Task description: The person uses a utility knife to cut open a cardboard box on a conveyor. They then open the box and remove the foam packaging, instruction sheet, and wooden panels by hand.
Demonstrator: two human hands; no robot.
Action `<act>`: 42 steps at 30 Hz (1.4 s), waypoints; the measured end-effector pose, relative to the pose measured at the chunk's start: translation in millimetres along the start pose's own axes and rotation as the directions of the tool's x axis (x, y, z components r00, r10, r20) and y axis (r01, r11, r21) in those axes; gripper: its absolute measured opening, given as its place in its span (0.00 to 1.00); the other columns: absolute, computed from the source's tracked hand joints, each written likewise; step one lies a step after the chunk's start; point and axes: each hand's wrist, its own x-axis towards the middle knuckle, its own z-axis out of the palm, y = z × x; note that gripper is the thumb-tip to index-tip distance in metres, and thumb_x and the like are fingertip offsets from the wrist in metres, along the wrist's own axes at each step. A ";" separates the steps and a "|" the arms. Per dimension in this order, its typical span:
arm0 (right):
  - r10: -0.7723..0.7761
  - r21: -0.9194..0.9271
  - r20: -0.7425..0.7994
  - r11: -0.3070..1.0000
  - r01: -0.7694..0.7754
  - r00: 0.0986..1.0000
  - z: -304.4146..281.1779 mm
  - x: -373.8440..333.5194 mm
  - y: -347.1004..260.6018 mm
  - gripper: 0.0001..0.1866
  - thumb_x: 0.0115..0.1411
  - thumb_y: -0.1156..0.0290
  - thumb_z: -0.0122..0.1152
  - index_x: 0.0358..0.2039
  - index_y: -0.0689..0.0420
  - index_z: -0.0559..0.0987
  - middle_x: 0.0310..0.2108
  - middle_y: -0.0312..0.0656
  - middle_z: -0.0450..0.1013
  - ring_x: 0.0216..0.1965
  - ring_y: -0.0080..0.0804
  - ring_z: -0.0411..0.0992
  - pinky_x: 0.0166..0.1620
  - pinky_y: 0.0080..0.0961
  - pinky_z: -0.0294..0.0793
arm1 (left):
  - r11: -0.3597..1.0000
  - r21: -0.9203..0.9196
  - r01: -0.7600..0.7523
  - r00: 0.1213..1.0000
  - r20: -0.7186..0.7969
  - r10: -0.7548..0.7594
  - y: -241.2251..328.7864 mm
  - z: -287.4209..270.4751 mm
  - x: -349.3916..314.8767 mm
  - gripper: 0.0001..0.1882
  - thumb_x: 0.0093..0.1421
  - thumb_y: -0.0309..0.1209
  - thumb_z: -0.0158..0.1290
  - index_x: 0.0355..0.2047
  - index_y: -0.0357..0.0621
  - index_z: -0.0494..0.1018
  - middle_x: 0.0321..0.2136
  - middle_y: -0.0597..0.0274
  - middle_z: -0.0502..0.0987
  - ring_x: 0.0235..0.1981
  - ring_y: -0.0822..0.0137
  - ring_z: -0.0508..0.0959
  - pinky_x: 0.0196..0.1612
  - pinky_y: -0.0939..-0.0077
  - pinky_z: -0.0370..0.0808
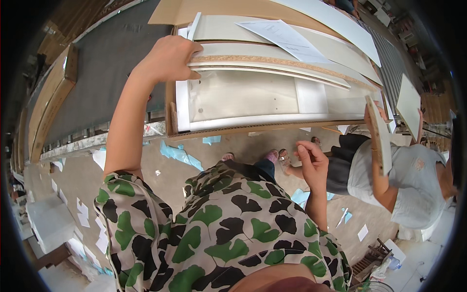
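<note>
Open brown cardboard carton with white foam lining (170,107) at 12 o'clock; long white-faced panel with raw chipboard edge (272,63) spans its far half. Probably stiff, fairly heavy, smooth-faced, corners liable to chip; best hold looks like both short ends. Right hand (314,163), nearer, 2 o'clock: fingers half curled, empty, well apart from panel. Left hand (171,58), farther, 11 o'clock: thumb and fingers pinched on panel's left end.
</note>
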 end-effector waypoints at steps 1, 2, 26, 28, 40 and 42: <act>0.002 -0.007 0.003 1.000 -0.002 1.000 -0.4 -0.3 -1.9 0.08 0.62 0.75 0.61 0.41 0.62 0.79 0.33 0.37 0.75 0.32 0.17 0.72 0.36 0.14 0.70 | 1.000 0.003 -0.006 1.000 -0.019 0.006 -0.8 0.4 -0.3 0.30 0.36 0.37 0.68 0.42 0.38 0.78 0.28 0.45 0.79 0.33 0.45 0.78 0.39 0.59 0.74; -0.082 -0.135 0.045 0.987 0.087 0.996 1.6 0.7 -5.2 0.08 0.60 0.76 0.61 0.41 0.62 0.79 0.33 0.38 0.76 0.33 0.21 0.73 0.37 0.16 0.71 | 1.000 0.006 -0.013 0.999 -0.038 0.013 -1.3 0.6 0.1 0.30 0.36 0.37 0.68 0.42 0.38 0.78 0.28 0.45 0.79 0.32 0.45 0.78 0.39 0.59 0.74; 0.042 -0.118 0.658 0.992 0.048 0.752 26.6 -19.0 -9.9 0.20 0.62 0.67 0.57 0.53 0.61 0.72 0.56 0.46 0.68 0.60 0.41 0.64 0.62 0.37 0.61 | 0.999 -0.048 -0.005 0.999 -0.039 0.003 -8.9 -4.7 8.8 0.32 0.34 0.38 0.69 0.43 0.37 0.79 0.24 0.48 0.77 0.29 0.49 0.78 0.37 0.62 0.74; 0.202 0.037 0.594 0.960 -0.277 0.779 5.3 -37.9 20.9 0.20 0.62 0.66 0.57 0.53 0.60 0.73 0.58 0.45 0.67 0.61 0.40 0.62 0.63 0.36 0.59 | 0.999 -0.041 0.003 1.000 -0.018 -0.004 -6.8 -8.3 10.7 0.33 0.34 0.38 0.69 0.43 0.37 0.79 0.24 0.47 0.77 0.30 0.49 0.78 0.37 0.62 0.73; 0.387 0.653 -0.134 0.727 -0.212 0.912 -135.0 -108.0 45.1 0.22 0.50 0.81 0.57 0.48 0.67 0.75 0.52 0.53 0.70 0.41 0.41 0.75 0.45 0.36 0.76 | 0.999 -0.048 -0.009 0.998 -0.056 0.006 4.0 -14.8 11.4 0.32 0.32 0.37 0.69 0.42 0.40 0.79 0.21 0.51 0.76 0.29 0.51 0.78 0.37 0.63 0.74; 0.344 -0.022 0.180 0.938 -0.346 0.922 -128.7 -97.3 -34.0 0.18 0.49 0.83 0.53 0.43 0.70 0.77 0.49 0.53 0.72 0.35 0.37 0.77 0.39 0.32 0.78 | 0.999 -0.048 0.014 1.000 -0.010 -0.014 7.0 -16.8 13.8 0.32 0.33 0.36 0.69 0.42 0.40 0.79 0.21 0.51 0.76 0.29 0.51 0.78 0.36 0.63 0.74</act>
